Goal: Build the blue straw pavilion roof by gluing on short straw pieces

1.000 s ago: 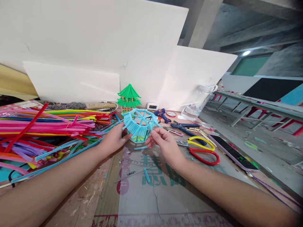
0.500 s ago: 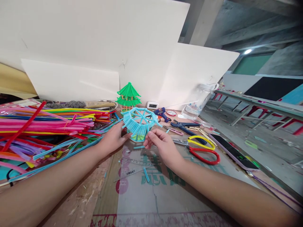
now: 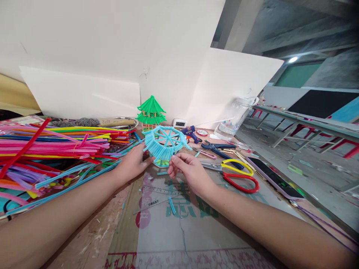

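Note:
A light blue pipe-cleaner roof piece (image 3: 164,144), round with spokes and a fringe of hanging strands, is held over the table between both hands. My left hand (image 3: 131,164) grips its left edge with closed fingers. My right hand (image 3: 186,170) pinches one of the hanging strands at the front. Under the piece sits a small round base with green bits (image 3: 161,162), partly hidden.
A big pile of coloured pipe cleaners (image 3: 56,149) fills the left. A green pagoda model (image 3: 150,112) stands behind. Red and yellow scissors (image 3: 235,173), blue pliers (image 3: 217,147), a glue gun (image 3: 190,132), a phone (image 3: 275,178), a clear jar (image 3: 234,119) and a ruler (image 3: 157,196) lie about.
The camera view shifted slightly. My right hand moved a little left along the fringe to another strand. The left hand keeps its hold.

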Available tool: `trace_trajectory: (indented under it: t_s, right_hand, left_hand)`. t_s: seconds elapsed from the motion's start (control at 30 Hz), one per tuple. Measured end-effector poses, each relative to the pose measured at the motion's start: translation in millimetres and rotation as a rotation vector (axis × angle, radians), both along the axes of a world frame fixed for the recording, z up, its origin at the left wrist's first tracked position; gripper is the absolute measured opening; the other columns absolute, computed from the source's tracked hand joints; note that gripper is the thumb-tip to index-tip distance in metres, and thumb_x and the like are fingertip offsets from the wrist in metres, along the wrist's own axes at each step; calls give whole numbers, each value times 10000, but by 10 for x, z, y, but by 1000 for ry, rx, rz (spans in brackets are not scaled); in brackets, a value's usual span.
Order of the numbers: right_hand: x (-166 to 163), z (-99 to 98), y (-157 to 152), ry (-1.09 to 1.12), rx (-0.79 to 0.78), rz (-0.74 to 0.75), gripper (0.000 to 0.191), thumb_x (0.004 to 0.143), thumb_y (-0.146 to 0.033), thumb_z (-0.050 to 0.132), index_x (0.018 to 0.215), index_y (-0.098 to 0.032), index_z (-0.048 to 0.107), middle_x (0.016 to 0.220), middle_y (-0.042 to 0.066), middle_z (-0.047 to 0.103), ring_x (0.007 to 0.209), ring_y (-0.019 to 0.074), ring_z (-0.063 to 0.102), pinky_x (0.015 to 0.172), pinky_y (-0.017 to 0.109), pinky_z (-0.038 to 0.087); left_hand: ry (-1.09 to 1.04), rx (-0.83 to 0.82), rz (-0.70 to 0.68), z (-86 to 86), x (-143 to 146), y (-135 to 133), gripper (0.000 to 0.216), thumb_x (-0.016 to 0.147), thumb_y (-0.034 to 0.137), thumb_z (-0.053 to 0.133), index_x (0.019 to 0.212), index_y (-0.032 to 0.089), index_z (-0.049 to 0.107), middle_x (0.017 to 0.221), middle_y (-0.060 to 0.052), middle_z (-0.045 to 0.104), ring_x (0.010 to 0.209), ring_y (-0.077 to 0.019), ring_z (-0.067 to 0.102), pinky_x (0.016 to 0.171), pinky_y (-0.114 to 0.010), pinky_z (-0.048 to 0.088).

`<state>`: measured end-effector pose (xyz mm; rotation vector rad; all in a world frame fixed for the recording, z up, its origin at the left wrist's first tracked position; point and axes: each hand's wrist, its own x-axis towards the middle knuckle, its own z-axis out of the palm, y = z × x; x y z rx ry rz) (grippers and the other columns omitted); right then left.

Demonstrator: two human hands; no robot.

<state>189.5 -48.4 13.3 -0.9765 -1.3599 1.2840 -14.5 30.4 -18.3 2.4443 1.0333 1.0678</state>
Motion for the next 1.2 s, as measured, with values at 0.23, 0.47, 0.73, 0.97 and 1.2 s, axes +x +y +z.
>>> trace_trajectory:
  t_s: [0.23, 0.47, 0.73, 0.97, 1.2]
  right_hand:
    - [133, 62, -45, -311, 248, -155, 345, 905, -468, 515, 693, -197, 548, 587, -2, 579, 546, 140, 530, 549, 281, 431]
    - [368, 197, -55, -927, 1080, -267, 273, 936, -252, 513, 1162, -219, 662, 749, 44, 602, 734, 178, 530, 710, 331, 428]
    - [341, 203, -23, -1118, 1106, -222, 329, 968, -263, 445, 1235, -193, 624, 800, 75, 622, 792, 205, 536, 751, 356, 436]
    - [291, 209, -105, -811, 840, -276, 183, 945, -298, 498, 927, -184, 640, 762, 30, 613, 709, 156, 521, 671, 289, 402]
    - [193, 147, -57, -579, 343, -156, 372, 917, -439, 478, 649, -186, 520, 586, -30, 450, 579, 121, 426, 558, 262, 311]
  left_hand:
    - [3, -2, 14, -18, -9, 11, 429, 840, 342, 580, 1234, 177, 539, 1263, -128, 592, 1163, -307, 551, 998, -468, 444]
    - [-53, -14, -4, 7, 10, -9, 381, 824, 350, 594, 1172, 194, 574, 1186, -105, 637, 1110, -304, 589, 965, -449, 475]
    - [-58, -17, 11, -5, -7, -8, 358, 812, 369, 609, 1127, 197, 597, 1134, -107, 648, 1084, -308, 596, 967, -454, 473]
    - [4, 13, 8, 14, -3, -17, 395, 839, 356, 576, 1195, 186, 553, 1202, -119, 618, 1132, -308, 570, 984, -457, 456]
    - [-47, -11, -5, 37, 6, -40, 380, 820, 355, 609, 1160, 191, 571, 1182, -111, 634, 1121, -302, 580, 979, -437, 458]
